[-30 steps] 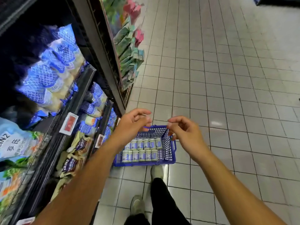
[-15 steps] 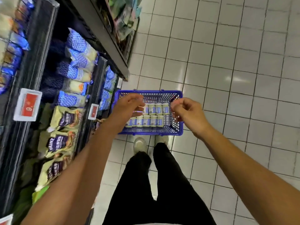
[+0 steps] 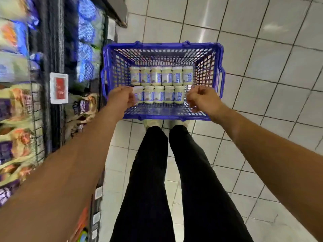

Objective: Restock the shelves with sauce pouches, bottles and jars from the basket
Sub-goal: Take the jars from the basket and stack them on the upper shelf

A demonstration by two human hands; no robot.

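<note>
A blue plastic basket [image 3: 215, 70] stands on the tiled floor just ahead of my feet. Inside it, several pale cream jars [image 3: 161, 75] with blue-and-white labels stand in two rows. My left hand [image 3: 120, 97] hovers over the basket's near left corner. Its fingers are loosely curled beside the leftmost front jar [image 3: 139, 95], which it partly hides. My right hand [image 3: 201, 98] hovers over the near right corner, fingers loosely curled, with nothing in it. The shelves [image 3: 52, 49] with blurred pouches run along my left.
Blue-white pouches [image 3: 85, 49] fill the lower shelf by the basket, and purple-and-yellow packs [image 3: 15, 109] lie nearer me. A red price tag [image 3: 59, 88] hangs on the shelf edge. Grey floor tiles [image 3: 271, 84] stretch to the right. My black-trousered legs [image 3: 174, 172] stand behind the basket.
My view has tilted down and closed in on the basket. Both hands have dropped lower, down to the basket's near corners, and have spread apart.
</note>
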